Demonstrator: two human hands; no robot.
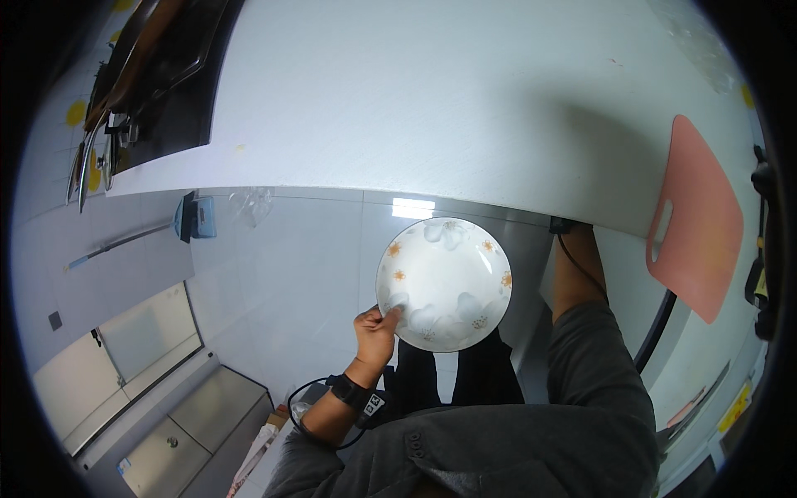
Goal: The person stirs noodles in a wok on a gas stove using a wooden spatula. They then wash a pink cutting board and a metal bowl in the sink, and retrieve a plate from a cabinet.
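Note:
A white round plate (445,283) with grey and orange flowers is held by its lower left rim in my left hand (378,333), the thumb on top of the rim. It hangs over the floor, in front of the white countertop's edge (386,192). My right arm reaches forward to the right, and its hand is hidden under the countertop; only the forearm and a black wrist device with a cable show. What that hand touches cannot be seen.
A pink cutting board (700,218) lies at the countertop's right side. A dark cooktop (168,118) with pans stands at the upper left. On the floor are a blue dustpan (203,217) and a clear plastic bag (251,205). Cabinets (215,408) stand lower left.

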